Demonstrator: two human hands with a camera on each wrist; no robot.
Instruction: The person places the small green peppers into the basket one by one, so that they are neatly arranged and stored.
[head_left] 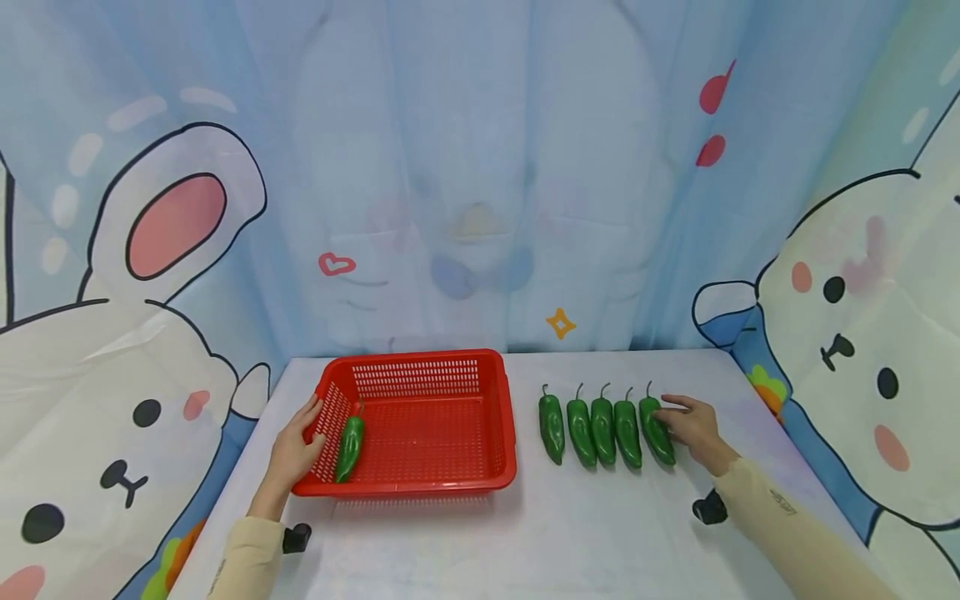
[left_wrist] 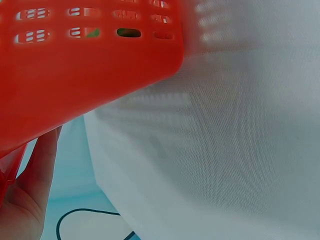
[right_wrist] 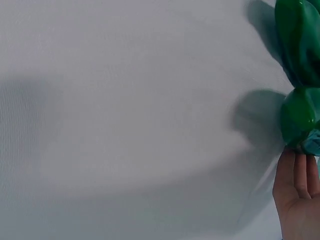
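Observation:
A red slotted basket (head_left: 420,360) stands on the white table, with one green pepper (head_left: 348,448) lying against its left inner wall. My left hand (head_left: 296,450) rests on the basket's left rim, fingers straight. In the left wrist view the basket wall (left_wrist: 75,75) fills the top and my left hand (left_wrist: 30,190) lies along it. Right of the basket, several green peppers lie in a row. My right hand (head_left: 693,427) touches the rightmost pepper (head_left: 654,429) with its fingertips. Seen from the right wrist, the straight fingers (right_wrist: 297,195) meet that pepper's end (right_wrist: 299,117).
A cartoon rabbit curtain (head_left: 480,208) closes the back and both sides of the table. Bare white cloth (head_left: 570,533) lies in front of the basket and the peppers. The leftmost pepper (head_left: 551,427) of the row lies a short gap from the basket's right wall.

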